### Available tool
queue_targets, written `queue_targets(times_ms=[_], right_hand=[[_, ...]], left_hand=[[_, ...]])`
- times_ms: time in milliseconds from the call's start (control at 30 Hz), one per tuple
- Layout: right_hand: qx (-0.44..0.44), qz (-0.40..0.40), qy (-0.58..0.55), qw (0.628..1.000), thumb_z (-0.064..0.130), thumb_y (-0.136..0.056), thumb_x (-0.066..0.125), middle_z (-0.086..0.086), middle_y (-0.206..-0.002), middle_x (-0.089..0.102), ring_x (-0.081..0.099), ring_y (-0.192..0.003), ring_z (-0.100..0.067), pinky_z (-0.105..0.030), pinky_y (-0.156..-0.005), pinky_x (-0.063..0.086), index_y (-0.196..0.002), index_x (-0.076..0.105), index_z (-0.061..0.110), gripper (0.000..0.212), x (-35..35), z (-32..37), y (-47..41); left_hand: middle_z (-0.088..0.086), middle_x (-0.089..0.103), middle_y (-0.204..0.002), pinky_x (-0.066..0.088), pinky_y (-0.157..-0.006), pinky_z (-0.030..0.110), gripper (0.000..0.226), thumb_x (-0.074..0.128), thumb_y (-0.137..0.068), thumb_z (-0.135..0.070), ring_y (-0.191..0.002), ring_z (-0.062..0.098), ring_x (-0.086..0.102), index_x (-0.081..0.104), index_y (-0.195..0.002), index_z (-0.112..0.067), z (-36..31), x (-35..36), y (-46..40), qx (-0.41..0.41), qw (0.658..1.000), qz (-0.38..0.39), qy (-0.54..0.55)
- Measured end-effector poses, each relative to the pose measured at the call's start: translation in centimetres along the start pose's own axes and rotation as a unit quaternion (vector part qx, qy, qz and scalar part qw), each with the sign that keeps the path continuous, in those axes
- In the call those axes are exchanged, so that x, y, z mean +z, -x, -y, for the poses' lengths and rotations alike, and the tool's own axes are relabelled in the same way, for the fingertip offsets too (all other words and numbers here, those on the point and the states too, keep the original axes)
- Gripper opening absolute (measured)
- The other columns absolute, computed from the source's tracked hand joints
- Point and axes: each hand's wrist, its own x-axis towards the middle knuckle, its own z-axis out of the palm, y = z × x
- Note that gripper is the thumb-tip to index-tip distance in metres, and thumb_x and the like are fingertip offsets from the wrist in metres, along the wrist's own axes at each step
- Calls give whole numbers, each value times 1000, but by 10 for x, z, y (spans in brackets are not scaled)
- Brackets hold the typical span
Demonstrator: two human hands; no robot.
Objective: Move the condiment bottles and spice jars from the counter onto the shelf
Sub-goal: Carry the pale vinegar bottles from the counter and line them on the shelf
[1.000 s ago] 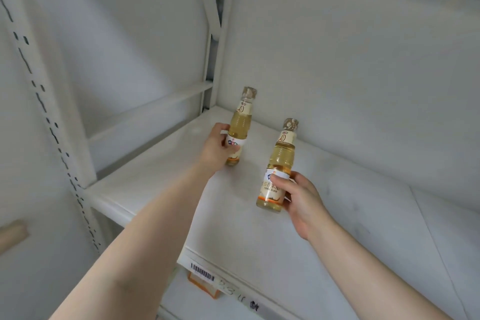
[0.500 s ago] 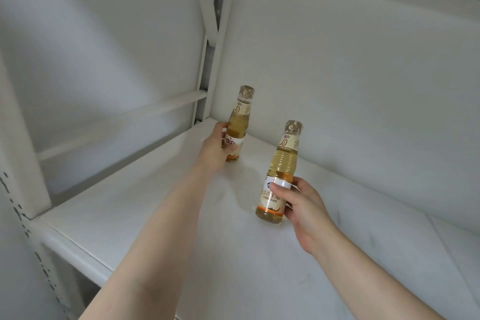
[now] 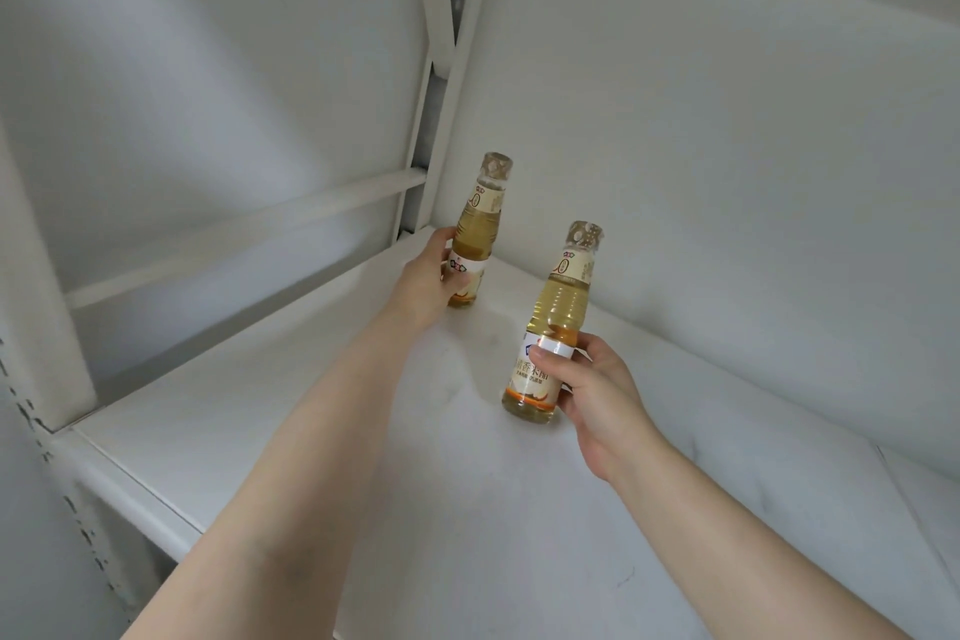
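Two small bottles of pale yellow liquid with beige caps and white labels are over the white shelf (image 3: 291, 437). My left hand (image 3: 428, 283) grips the far bottle (image 3: 480, 218) around its lower half; it stands upright in the shelf's back corner, its base at the shelf board. My right hand (image 3: 597, 395) is wrapped around the label of the near bottle (image 3: 558, 322), which tilts slightly and whose base sits at or just above the board; I cannot tell if it touches.
The white back panel (image 3: 701, 146) rises right behind the bottles. A grey upright post (image 3: 441, 83) and a horizontal rail (image 3: 249, 234) bound the shelf's left side. A perforated upright (image 3: 31, 431) stands at the front left edge.
Both bottles have been carried further in toward the shelf's back corner, and the view has closed in on the shelf. Both hands keep their hold.
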Motion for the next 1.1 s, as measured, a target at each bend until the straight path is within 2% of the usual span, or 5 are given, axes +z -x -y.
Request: queue_targets(times_ms=[167, 300, 567, 800, 1100], right_hand=[[-8, 5, -6, 1000, -2, -80, 69, -9, -112, 68, 66, -99, -21, -33, -86, 53, -122, 51, 7, 47, 24, -1, -9], [-48, 15, 15, 999, -3, -79, 71, -3, -105, 68, 64, -90, -13, -20, -71, 52, -120, 49, 12, 49, 56, -5, -17], [-140, 0, 86, 986, 4, -74, 77, 2, -107, 68, 65, -91, -8, -28, -84, 52, -114, 47, 23, 54, 116, -24, -36], [-170, -48, 167, 970, 15, -76, 77, 11, -85, 60, 54, -71, -1, -15, -65, 43, -112, 55, 17, 42, 117, -25, -48], [-157, -45, 191, 968, 17, -78, 76, 13, -84, 59, 58, -79, -13, -30, -76, 48, -114, 54, 19, 42, 107, -23, -63]], left_hand=[[8, 22, -159, 26, -117, 41, 82, 58, -93, -33, -145, 25, 26, 3, -154, -20, -6, -20, 10, -58, 998, 2, -4], [9, 41, -147, 32, -107, 30, 68, 51, -95, -40, -135, 22, 39, 23, -151, -13, -17, -53, 31, -86, 995, -38, 35], [-1, 66, -117, 47, -86, 26, 39, 60, -92, -34, -107, 11, 60, 58, -128, -22, -54, -80, 65, -8, 997, 32, 67], [4, 66, -113, 53, -90, 41, 42, 69, -85, -27, -101, 20, 63, 59, -125, -21, -55, -61, 53, -13, 999, -52, 0], [3, 66, -114, 52, -83, 31, 43, 70, -85, -27, -102, 19, 63, 58, -126, -22, -61, -51, 44, -19, 998, -58, -24]])
